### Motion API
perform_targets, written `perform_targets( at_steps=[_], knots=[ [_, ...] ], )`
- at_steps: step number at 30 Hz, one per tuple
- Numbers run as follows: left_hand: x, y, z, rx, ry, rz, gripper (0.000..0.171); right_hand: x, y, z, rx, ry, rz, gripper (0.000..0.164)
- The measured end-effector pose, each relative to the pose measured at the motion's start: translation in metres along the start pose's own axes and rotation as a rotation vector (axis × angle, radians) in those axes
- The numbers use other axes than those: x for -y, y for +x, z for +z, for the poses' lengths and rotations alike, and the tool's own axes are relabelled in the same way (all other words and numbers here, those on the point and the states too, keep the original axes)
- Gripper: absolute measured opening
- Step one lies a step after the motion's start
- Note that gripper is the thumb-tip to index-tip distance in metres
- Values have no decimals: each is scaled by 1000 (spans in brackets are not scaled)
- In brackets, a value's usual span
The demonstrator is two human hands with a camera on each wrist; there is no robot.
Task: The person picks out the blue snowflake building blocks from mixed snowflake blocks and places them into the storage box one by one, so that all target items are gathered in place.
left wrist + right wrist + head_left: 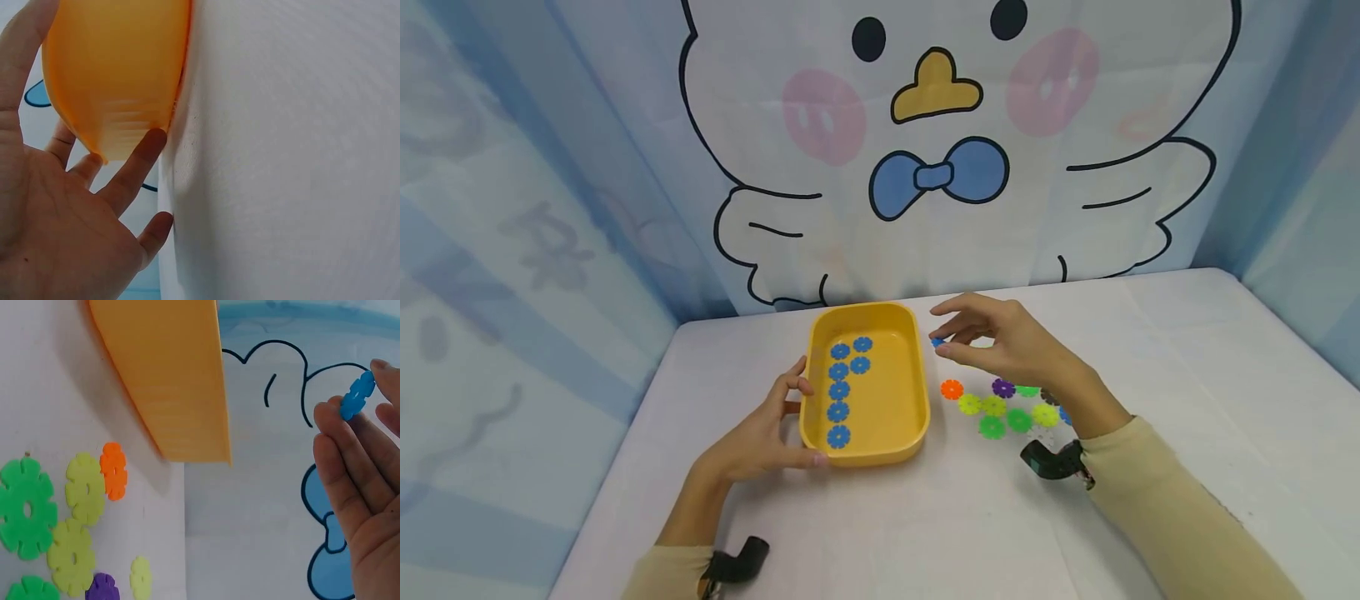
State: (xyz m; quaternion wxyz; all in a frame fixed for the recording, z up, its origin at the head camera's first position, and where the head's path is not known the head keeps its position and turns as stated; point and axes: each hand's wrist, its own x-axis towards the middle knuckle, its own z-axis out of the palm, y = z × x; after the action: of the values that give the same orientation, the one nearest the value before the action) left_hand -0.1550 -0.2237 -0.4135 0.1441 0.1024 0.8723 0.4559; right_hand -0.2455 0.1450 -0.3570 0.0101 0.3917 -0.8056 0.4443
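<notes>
My right hand pinches a blue notched plastic disc between thumb and fingertips, raised just past the right rim of a yellow tray. Inside the tray, several blue flower-shaped discs lie flat: a column along the left wall and 2 more beside its far end. My left hand holds the tray's left side, with fingers at the rim and the thumb by the near left corner. In the left wrist view, its fingertips touch the tray's outer wall.
Right of the tray, loose discs lie on the white table: an orange disc, a purple disc, green discs, yellow-green discs and others partly under the right forearm. A printed curtain hangs behind the table.
</notes>
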Motion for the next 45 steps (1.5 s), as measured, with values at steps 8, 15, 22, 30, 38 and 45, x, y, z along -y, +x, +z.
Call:
perform_targets(
  at_steps=[8, 15, 22, 30, 38, 45],
  knots=[
    [0, 0, 0, -1, 5, 7, 88, 4, 14, 12, 22, 83, -59, 44],
    [1, 0, -1, -4, 7, 7, 88, 6, 24, 23, 47, 133, -80, 43],
    [2, 0, -1, -1, 2, -3, 88, 9, 32, 35, 75, 129, -54, 45],
    [2, 1, -1, 2, 5, -11, 88, 7, 42, 46, 93, 87, -74, 44],
    [2, 3, 0, 1, 2, -9, 88, 8, 52, 54, 157, 117, -41, 46],
    [1, 2, 0, 4, 2, -15, 89, 9, 62, 59, 216, 127, -32, 48]
  ],
)
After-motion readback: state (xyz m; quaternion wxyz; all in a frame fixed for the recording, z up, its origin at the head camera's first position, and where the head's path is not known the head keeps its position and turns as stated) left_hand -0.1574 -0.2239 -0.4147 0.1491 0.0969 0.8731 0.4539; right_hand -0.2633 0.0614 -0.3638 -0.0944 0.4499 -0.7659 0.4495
